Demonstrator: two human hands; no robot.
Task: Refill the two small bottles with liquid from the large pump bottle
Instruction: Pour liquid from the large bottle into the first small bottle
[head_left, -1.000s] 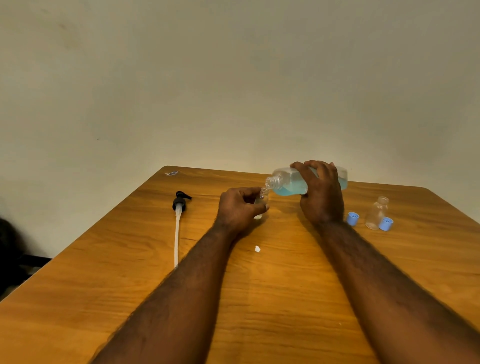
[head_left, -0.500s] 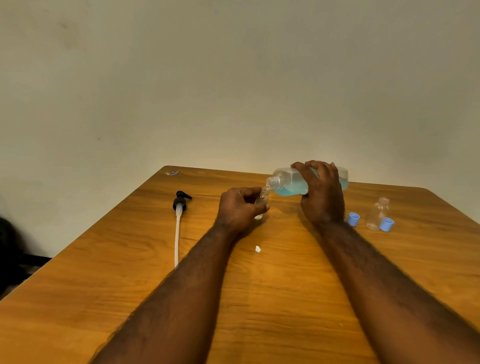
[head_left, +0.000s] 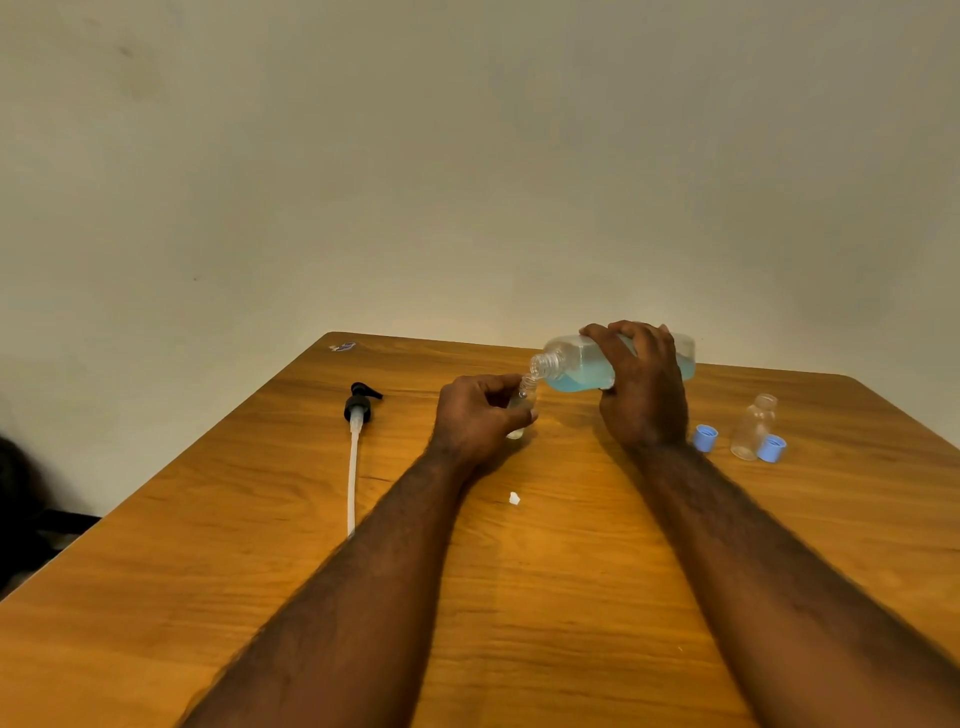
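Note:
My right hand (head_left: 641, 392) grips the large clear bottle (head_left: 574, 368), which lies tipped on its side with blue liquid inside and its open threaded neck pointing left. My left hand (head_left: 475, 418) holds a small clear bottle (head_left: 522, 410) upright on the table, its mouth just under the large bottle's neck. Most of that small bottle is hidden by my fingers. A second small clear bottle (head_left: 753, 427) stands uncapped at the right, with two blue caps (head_left: 705, 437) (head_left: 771, 448) beside it.
The black pump head with its long white tube (head_left: 355, 447) lies on the wooden table (head_left: 208, 545) to the left of my left arm. A small white scrap (head_left: 514, 498) lies between my forearms. A pale wall stands behind the table's far edge.
The large bottle's neck has dipped slightly lower toward the small bottle's mouth. Both hands stay where they were.

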